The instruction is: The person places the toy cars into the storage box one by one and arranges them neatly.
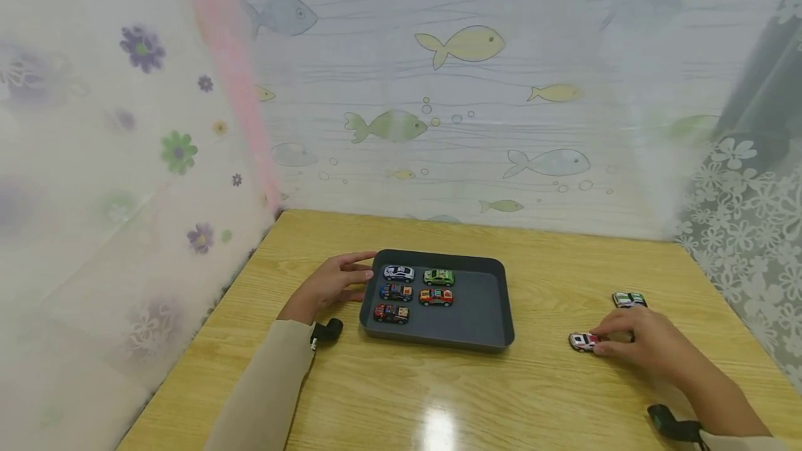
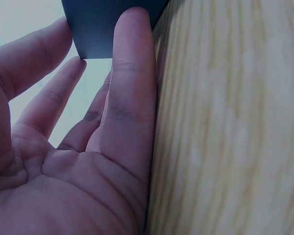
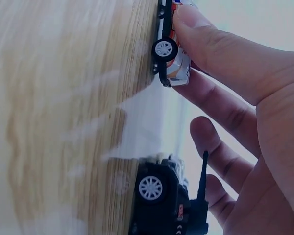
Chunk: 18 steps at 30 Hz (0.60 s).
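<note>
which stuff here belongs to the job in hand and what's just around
Likely job things:
- dark grey tray, touched by the left grip
- five toy cars inside it
- white-and-red toy car in the right grip
- white-and-green toy car nearby

Just around:
- fish-print curtain
- flower-print curtain
- wrist cameras
- wood-grain table

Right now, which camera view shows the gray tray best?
The head view: it shows nearly all of the gray tray, including its rim and the five toy cars inside. The left wrist view shows only a dark piece of its outside at the left hand's fingertips; the right wrist view shows none of it.
</note>
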Tool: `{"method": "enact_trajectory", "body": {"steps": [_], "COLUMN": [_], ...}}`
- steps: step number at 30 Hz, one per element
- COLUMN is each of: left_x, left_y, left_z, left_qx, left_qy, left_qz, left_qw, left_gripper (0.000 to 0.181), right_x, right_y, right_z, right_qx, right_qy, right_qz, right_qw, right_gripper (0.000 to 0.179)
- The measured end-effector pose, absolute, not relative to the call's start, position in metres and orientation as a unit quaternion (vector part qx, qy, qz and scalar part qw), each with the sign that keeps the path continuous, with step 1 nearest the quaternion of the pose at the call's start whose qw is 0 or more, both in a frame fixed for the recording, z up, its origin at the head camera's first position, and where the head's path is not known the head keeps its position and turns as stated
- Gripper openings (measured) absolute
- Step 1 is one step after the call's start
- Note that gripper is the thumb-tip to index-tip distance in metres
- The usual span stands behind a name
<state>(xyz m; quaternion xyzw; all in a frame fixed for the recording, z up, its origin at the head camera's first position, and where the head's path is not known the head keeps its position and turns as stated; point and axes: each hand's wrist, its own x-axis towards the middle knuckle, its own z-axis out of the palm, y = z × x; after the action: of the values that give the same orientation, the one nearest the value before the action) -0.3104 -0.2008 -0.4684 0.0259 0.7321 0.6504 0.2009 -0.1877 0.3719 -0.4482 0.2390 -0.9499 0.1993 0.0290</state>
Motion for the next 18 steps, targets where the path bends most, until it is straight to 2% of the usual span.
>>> {"method": "enact_trajectory", "body": {"steps": [10,18], "left_x": [-0.309,-0.311], "left_y": [-0.2,-0.201], "left_z": [-0.466,-0.467], "left_qx": [0.024,0.024], "left_qy": [0.729,0.729], "left_qz": [0.652,0.653], "left_qw": [0.204,0.204], "left_gripper": [0.053,0.052], "right_x": [-0.19,-0.191], "right_y": [0.363,0.358], "right_z": [-0.448,-0.448], "right_qx": [0.248,0.243], "right_qy": [-0.949,-0.95], "right_qz": [0.188,0.191], "right_qw": [0.053,0.036], "right_gripper": [0.017,0.018]}}
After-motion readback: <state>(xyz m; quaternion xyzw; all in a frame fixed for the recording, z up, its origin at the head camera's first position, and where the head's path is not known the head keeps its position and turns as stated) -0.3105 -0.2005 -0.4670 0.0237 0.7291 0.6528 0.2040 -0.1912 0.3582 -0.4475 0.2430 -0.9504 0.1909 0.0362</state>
